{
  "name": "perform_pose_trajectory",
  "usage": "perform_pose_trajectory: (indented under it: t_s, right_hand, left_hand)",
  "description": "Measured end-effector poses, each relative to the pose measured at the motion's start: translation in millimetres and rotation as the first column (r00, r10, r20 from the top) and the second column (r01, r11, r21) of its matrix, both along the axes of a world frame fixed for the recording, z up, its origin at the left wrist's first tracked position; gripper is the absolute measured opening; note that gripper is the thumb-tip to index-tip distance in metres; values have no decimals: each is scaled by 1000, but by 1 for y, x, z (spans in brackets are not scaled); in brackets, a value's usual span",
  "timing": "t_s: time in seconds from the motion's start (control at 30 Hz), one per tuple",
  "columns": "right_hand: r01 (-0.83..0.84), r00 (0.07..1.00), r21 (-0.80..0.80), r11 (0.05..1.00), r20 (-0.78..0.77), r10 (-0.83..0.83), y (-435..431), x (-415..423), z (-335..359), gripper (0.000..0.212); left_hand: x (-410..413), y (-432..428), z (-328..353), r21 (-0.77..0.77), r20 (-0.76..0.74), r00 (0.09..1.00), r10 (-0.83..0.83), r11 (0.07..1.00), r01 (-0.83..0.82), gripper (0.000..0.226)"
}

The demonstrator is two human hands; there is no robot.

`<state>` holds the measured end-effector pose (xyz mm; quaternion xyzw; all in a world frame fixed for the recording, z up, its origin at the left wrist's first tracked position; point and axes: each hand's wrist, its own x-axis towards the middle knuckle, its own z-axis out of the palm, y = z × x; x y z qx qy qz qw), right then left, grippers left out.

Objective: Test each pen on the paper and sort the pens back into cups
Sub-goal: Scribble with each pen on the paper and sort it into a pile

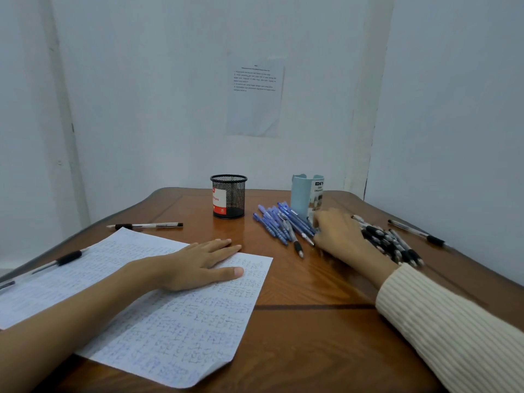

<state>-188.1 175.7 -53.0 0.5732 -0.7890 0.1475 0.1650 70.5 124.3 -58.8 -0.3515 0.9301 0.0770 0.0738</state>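
A sheet of paper [175, 316] covered in small blue scribbles lies on the wooden table [312, 336]. My left hand [198, 265] rests flat on its upper edge, fingers straight. My right hand [340, 236] reaches into a heap of blue pens [276, 222] beside the light blue cup [302, 194]; its fingertips touch the pens, and whether they grip one is hidden. A pile of black-and-white pens [391, 242] lies right of that hand. The black mesh cup [228, 196] stands behind the paper with no pens in it.
Single pens lie apart: one above the paper [147, 226], one on the paper's left edge [59, 260], one at the far right [416, 233]. A printed sheet [255, 95] hangs on the wall behind. The table edge curves close on both sides.
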Motion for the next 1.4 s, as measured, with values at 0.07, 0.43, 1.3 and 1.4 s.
perform_pose_trajectory:
  t_s: [0.07,0.43,1.3,1.4]
  right_hand:
    - [5,1000,5,1000,-28,-5,1,3,0,14]
    - [-359,921,-200,912,82,381,-1,69,17,18]
    - [-889,430,54,454,-239,871,-78,286,-8,23]
    - [-885,397,98,456,-354,847,-75,286,-10,25]
  left_hand:
    - [-2,0,0,-1,-12,1000,1,1000,-1,118]
    - [31,-8,19,-99,-176,978,110,987,-129,61]
    - [223,29,-1,63,-363,734,574,801,-596,57]
    - [223,31,-1,62,-373,729,574,799,-598,54]
